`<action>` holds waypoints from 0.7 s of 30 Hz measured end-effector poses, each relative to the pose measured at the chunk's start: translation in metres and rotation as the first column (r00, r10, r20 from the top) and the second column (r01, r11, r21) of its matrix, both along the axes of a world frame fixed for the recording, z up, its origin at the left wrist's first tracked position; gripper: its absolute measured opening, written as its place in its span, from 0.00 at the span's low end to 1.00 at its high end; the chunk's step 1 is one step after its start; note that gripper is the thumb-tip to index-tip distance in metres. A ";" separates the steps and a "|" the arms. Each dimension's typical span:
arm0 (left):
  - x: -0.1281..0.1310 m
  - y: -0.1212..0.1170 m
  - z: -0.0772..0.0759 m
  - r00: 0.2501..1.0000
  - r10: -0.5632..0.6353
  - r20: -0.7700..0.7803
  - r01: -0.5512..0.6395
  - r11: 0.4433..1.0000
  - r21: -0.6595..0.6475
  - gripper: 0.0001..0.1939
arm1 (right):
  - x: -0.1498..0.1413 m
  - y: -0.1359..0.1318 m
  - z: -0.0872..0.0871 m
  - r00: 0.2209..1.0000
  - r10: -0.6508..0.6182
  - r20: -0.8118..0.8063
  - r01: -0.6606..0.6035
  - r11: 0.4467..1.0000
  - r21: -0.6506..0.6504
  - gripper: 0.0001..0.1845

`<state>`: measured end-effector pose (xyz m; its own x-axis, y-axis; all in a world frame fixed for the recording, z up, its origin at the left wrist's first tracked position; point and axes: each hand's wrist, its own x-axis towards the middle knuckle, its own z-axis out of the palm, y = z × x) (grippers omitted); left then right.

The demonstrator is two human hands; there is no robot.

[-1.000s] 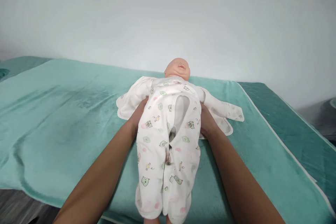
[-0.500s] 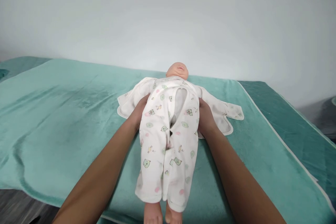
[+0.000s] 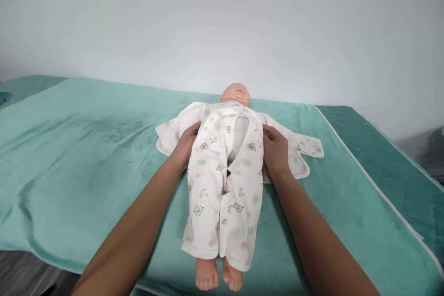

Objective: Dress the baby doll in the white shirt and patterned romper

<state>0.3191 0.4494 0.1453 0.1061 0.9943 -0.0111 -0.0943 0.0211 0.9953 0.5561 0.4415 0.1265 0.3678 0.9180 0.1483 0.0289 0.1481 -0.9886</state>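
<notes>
A baby doll (image 3: pixel 236 94) lies on its back, head away from me and bare feet toward me. White patterned baby pants (image 3: pixel 239 185) with a split crotch cover its legs and reach high up its trunk. Spread beneath it is a white baby shirt (image 3: pixel 294 143), with a sleeve out to either side. My left hand (image 3: pixel 189 145) is closed at the left side of the pants, its fingertips hidden behind the cloth. On the opposite side my right hand (image 3: pixel 275 150) holds the pants' edge with bent fingers, partly hidden.
A green plush sheet (image 3: pixel 86 171) covers the bed under the doll, with a darker green cover (image 3: pixel 388 157) showing at the right. A pale wall (image 3: pixel 222 27) stands behind the bed. Dark flooring (image 3: pixel 31 273) shows at the lower left.
The doll's legs and feet have shifted slightly up in view, so more of the feet shows. More of my right hand's back and fingers is visible beside the pants.
</notes>
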 end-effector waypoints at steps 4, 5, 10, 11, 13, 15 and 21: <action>0.001 0.001 -0.001 0.999 -0.006 0.033 0.006 1.000 0.001 0.21 | -0.001 0.001 0.007 0.981 -0.174 0.080 0.169 0.983 0.073 0.09; 0.001 0.001 -0.001 0.999 -0.006 0.036 0.006 1.000 0.002 0.21 | -0.001 0.003 0.009 0.976 -0.198 0.094 0.188 0.976 0.106 0.09; 0.001 0.004 -0.002 1.000 0.017 0.010 -0.017 1.000 -0.005 0.21 | -0.004 0.015 0.010 0.972 -0.121 0.202 0.087 0.982 0.168 0.08; 0.001 0.005 -0.003 1.000 0.026 0.001 -0.026 1.000 -0.006 0.21 | -0.004 0.017 0.009 0.975 -0.095 0.203 0.065 0.986 0.152 0.08; 0.001 0.007 -0.004 0.999 0.036 -0.024 -0.036 0.999 0.001 0.21 | -0.003 0.022 0.008 0.977 -0.066 0.204 0.043 0.992 0.118 0.09; 0.001 0.009 -0.008 0.997 0.041 -0.061 -0.039 0.999 0.029 0.20 | -0.001 0.028 0.009 0.966 -0.084 0.243 0.061 0.993 0.102 0.10; -0.003 0.019 -0.021 0.935 0.263 -0.239 -0.209 0.951 0.230 0.16 | 0.002 0.044 0.018 0.900 -0.132 0.415 0.111 0.991 0.074 0.10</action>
<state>0.3163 0.4687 0.1239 -0.1118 0.9749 0.1924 0.1937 -0.1685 0.9665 0.5577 0.4857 0.1449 0.3710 0.8581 0.3550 0.4587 0.1631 -0.8735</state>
